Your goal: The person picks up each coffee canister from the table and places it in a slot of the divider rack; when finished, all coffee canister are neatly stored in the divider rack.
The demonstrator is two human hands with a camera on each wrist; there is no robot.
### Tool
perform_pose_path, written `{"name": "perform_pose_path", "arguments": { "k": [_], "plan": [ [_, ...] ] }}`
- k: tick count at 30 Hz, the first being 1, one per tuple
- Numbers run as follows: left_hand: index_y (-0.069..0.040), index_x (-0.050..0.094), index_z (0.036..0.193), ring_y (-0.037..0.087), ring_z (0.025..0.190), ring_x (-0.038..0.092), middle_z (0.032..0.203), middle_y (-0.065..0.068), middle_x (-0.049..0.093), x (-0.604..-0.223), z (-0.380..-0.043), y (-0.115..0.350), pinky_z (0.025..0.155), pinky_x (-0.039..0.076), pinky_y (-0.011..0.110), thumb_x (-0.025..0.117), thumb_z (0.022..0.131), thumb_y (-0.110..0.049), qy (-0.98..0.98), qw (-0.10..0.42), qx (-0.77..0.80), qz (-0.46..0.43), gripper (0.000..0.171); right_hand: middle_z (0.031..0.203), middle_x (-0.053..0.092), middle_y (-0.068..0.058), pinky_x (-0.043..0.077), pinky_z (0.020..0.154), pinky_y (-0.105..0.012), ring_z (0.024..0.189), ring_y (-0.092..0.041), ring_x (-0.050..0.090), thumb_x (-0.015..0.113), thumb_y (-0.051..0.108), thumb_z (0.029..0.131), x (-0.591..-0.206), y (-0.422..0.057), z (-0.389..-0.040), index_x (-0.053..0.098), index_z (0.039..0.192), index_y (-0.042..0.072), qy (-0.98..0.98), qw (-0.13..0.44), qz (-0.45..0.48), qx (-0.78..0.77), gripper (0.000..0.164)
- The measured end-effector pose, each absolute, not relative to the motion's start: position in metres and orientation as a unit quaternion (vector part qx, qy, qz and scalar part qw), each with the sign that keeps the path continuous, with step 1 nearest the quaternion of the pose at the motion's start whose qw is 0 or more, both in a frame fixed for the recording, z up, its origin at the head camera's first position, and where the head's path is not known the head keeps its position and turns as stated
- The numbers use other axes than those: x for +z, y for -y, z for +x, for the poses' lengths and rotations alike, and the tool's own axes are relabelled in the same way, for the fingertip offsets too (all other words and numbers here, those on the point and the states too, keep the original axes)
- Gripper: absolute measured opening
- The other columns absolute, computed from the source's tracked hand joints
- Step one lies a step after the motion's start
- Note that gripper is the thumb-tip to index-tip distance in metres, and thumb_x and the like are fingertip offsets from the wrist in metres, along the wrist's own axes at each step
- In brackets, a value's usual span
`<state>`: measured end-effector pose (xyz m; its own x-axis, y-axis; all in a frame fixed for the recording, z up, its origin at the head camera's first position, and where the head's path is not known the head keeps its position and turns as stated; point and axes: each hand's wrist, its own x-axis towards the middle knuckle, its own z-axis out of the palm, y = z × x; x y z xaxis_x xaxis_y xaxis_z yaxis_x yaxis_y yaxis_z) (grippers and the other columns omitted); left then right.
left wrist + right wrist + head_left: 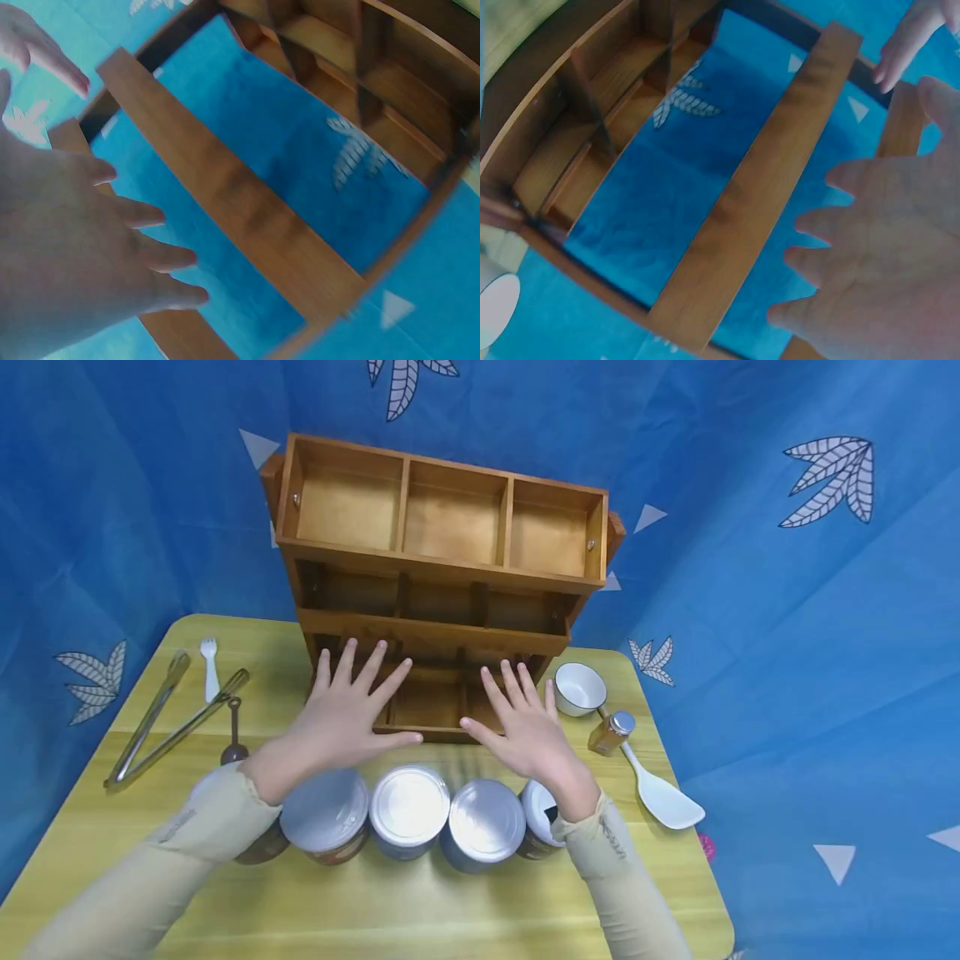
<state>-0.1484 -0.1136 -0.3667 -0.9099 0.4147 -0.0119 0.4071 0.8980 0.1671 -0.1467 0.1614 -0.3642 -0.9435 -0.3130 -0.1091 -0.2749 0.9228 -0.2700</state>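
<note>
My left hand (pixel 341 714) is held up with fingers spread, palm down, and holds nothing. To its right, my right hand (pixel 525 727) is spread the same way, also with nothing in it. Both overlap the lowest tier of a wooden tiered rack (pixel 442 627) in the head view. Each tier of this rack has divided compartments. Below the hands stands a row of lidded cans, among them a can with a shiny lid (pixel 410 806) and a grey-lidded can (pixel 487 820). Wooden slats (pixel 232 187) of the rack show beyond the left fingers in the left wrist view.
At the left of the yellow table (pixel 337 910) lie metal tongs (pixel 146 727), a white fork (pixel 210 668) and a brown scoop (pixel 234 735). Right of the rack are a white bowl (pixel 580 689), a small jar (pixel 611 732) and a white spatula (pixel 667 797). Blue cloth (pixel 750 610) hangs behind.
</note>
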Motion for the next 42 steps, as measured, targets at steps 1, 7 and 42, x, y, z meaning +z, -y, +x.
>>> {"name": "perform_pose_path", "arguments": {
  "k": [1, 7, 42],
  "plan": [
    [-0.029, 0.006, 0.159, 0.05, 0.151, -0.002, 0.167, 0.016, 0.003, -0.368, -0.145, 0.124, 0.117, 0.0, 0.073, 0.042, 0.084, -0.082, -0.973, 0.018, 0.092, 0.211, 0.099, 0.168, 0.002, -0.01, 0.002, 0.124, -0.061, 0.156, -0.032, -0.001, 0.038, 0.066, 0.097, -0.364, -0.164, -0.149, 0.01, 0.159, 0.023, -0.977, 0.063, -0.149, -0.136, 0.081],
    [-0.021, 0.004, 0.16, 0.05, 0.15, -0.002, 0.165, 0.021, 0.006, -0.389, -0.096, 0.222, 0.114, -0.004, 0.075, 0.064, 0.089, -0.056, -0.963, 0.007, 0.223, 0.15, 0.099, 0.155, 0.035, -0.026, 0.036, 0.114, -0.058, 0.142, -0.044, 0.036, 0.061, 0.038, 0.096, -0.365, -0.193, -0.18, 0.044, 0.146, 0.002, -0.971, -0.082, -0.129, -0.183, 0.064],
    [-0.006, 0.023, 0.154, -0.009, 0.122, 0.047, 0.136, -0.023, 0.048, -0.576, -0.029, 0.268, 0.101, 0.033, 0.002, 0.083, 0.046, 0.022, -0.763, -0.146, 0.629, 0.02, 0.127, 0.093, 0.074, -0.022, 0.052, 0.078, -0.05, 0.088, -0.041, 0.063, 0.064, -0.002, 0.089, -0.405, -0.213, -0.246, 0.075, 0.098, -0.007, -0.89, -0.391, -0.145, -0.185, 0.015]
  ]
}}
